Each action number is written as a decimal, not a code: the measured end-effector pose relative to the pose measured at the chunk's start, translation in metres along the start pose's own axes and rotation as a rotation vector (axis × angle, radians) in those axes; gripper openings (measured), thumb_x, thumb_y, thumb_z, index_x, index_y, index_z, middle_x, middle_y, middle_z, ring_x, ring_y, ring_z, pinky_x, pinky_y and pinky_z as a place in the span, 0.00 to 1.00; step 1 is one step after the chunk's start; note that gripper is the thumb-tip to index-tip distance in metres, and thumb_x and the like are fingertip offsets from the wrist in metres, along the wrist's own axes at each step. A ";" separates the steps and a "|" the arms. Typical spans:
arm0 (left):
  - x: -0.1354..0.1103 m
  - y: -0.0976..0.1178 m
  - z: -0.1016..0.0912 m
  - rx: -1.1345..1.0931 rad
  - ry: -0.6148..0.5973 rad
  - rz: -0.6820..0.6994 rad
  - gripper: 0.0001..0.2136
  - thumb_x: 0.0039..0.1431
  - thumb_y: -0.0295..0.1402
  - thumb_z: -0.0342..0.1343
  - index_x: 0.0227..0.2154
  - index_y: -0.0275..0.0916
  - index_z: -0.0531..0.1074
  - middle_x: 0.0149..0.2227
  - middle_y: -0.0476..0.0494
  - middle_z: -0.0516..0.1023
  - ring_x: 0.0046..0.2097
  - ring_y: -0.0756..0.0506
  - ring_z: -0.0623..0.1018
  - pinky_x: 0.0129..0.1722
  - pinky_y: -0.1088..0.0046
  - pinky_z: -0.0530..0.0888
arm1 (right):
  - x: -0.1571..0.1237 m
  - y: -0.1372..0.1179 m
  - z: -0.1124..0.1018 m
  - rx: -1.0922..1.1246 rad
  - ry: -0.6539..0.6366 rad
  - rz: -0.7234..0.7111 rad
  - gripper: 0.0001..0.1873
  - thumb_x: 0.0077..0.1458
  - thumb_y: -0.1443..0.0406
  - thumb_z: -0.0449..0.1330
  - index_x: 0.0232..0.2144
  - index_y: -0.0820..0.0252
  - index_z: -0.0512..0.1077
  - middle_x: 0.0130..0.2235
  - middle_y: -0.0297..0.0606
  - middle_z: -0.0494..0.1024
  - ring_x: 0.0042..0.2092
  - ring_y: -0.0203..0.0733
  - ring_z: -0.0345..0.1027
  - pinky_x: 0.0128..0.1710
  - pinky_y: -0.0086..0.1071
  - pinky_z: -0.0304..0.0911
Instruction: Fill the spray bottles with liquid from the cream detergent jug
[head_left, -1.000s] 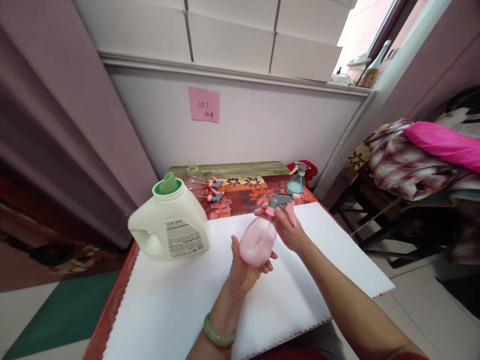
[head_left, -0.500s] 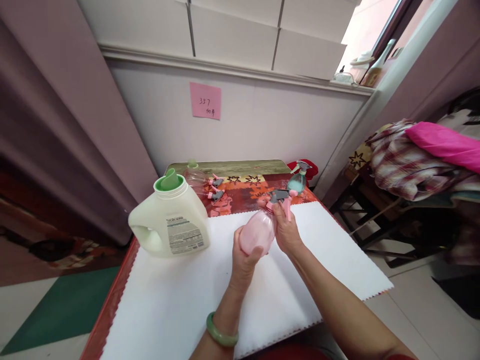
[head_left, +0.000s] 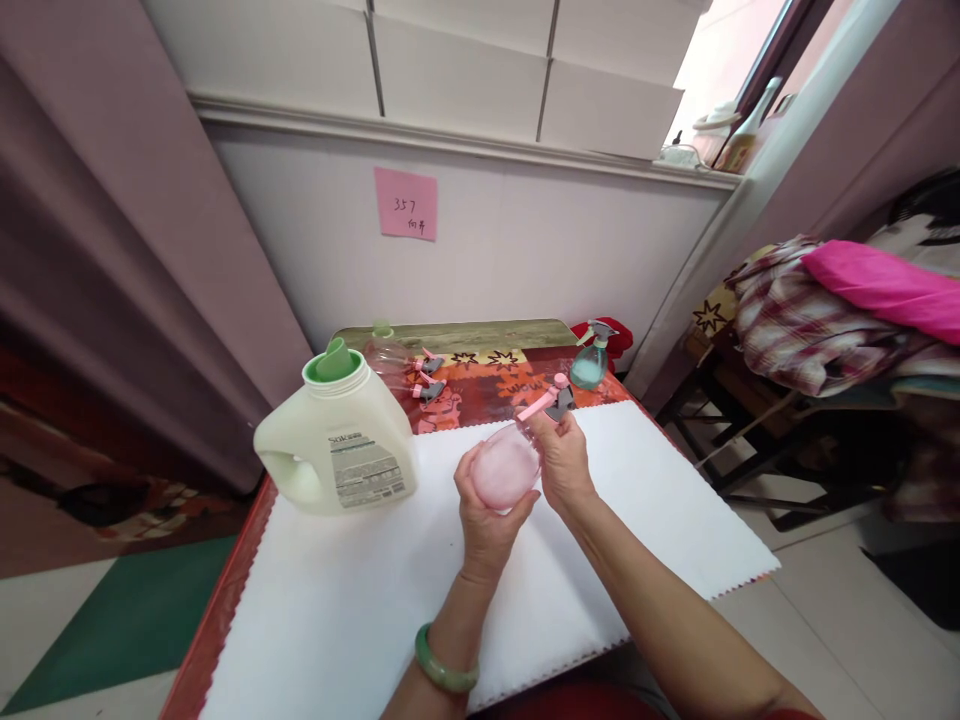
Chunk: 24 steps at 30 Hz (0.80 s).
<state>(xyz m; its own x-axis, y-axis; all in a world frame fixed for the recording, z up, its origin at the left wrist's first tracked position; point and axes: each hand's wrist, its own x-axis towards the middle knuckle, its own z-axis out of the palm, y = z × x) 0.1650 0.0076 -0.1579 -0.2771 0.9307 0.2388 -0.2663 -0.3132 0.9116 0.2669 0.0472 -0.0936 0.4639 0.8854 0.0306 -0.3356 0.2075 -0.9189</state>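
Both closed on pink spray bottle [head_left: 504, 472] | my left grip [head_left: 486, 515] cups body, right grip [head_left: 564, 465] pinches neck at 1 o'clock | risk: head loosens, liquid spills.

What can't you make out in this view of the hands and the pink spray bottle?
Head view: neck of the pink spray bottle, covered by the right hand; whether the sprayer is screwed tight cannot be told.
Its base: hidden in the left hand.
Print on the jug label: too small.
Lower part of the clear bottle: hidden behind the jug.
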 end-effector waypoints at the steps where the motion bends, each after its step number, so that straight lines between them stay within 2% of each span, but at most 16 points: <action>1: 0.000 0.000 0.000 -0.026 -0.016 -0.042 0.42 0.29 0.28 0.77 0.53 0.43 0.70 0.56 0.37 0.71 0.60 0.32 0.70 0.62 0.54 0.64 | 0.000 0.000 0.000 -0.031 0.001 0.003 0.20 0.44 0.55 0.73 0.35 0.56 0.70 0.36 0.35 0.82 0.40 0.45 0.76 0.45 0.40 0.68; 5: -0.001 -0.003 0.000 -0.120 -0.119 -0.208 0.41 0.32 0.29 0.76 0.54 0.43 0.68 0.55 0.37 0.71 0.56 0.33 0.74 0.56 0.56 0.70 | -0.003 -0.006 -0.005 -0.178 -0.055 0.008 0.18 0.50 0.52 0.69 0.36 0.57 0.71 0.36 0.35 0.82 0.40 0.46 0.75 0.46 0.40 0.67; 8: 0.000 -0.004 0.003 -0.206 -0.185 -0.304 0.40 0.35 0.31 0.75 0.55 0.43 0.66 0.56 0.37 0.71 0.54 0.34 0.75 0.52 0.54 0.74 | -0.006 -0.013 -0.011 -0.238 -0.195 -0.039 0.19 0.52 0.51 0.68 0.40 0.55 0.73 0.41 0.36 0.81 0.44 0.46 0.74 0.48 0.40 0.67; 11: 0.000 -0.001 0.005 -0.310 -0.203 -0.367 0.38 0.38 0.33 0.74 0.55 0.45 0.65 0.58 0.37 0.69 0.54 0.33 0.74 0.47 0.52 0.78 | -0.006 -0.019 -0.018 -0.196 -0.383 -0.068 0.21 0.57 0.48 0.63 0.47 0.53 0.75 0.48 0.38 0.81 0.52 0.49 0.72 0.56 0.42 0.63; 15: 0.001 0.004 0.003 -0.407 -0.298 -0.460 0.37 0.41 0.35 0.73 0.56 0.45 0.64 0.61 0.34 0.66 0.58 0.30 0.72 0.47 0.49 0.79 | 0.000 -0.022 -0.026 -0.079 -0.480 -0.012 0.23 0.61 0.46 0.57 0.47 0.53 0.77 0.52 0.39 0.80 0.56 0.51 0.71 0.60 0.45 0.61; 19: 0.001 0.004 -0.001 -0.415 -0.329 -0.491 0.36 0.42 0.33 0.73 0.56 0.44 0.64 0.61 0.34 0.66 0.59 0.30 0.70 0.48 0.47 0.78 | 0.007 -0.020 -0.029 -0.041 -0.452 -0.005 0.20 0.57 0.49 0.63 0.44 0.54 0.79 0.49 0.40 0.82 0.54 0.51 0.73 0.60 0.46 0.62; 24: -0.001 0.005 -0.001 -0.399 -0.392 -0.464 0.34 0.46 0.32 0.71 0.56 0.43 0.64 0.60 0.35 0.66 0.58 0.31 0.70 0.46 0.49 0.79 | 0.010 -0.014 -0.030 -0.169 -0.269 -0.092 0.19 0.45 0.54 0.74 0.38 0.54 0.78 0.42 0.38 0.83 0.47 0.51 0.75 0.54 0.46 0.65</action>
<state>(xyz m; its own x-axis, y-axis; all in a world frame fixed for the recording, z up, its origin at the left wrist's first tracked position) 0.1633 0.0053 -0.1540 0.2773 0.9604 0.0277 -0.6132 0.1548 0.7746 0.3006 0.0404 -0.0921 0.2455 0.9487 0.1990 -0.1512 0.2403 -0.9589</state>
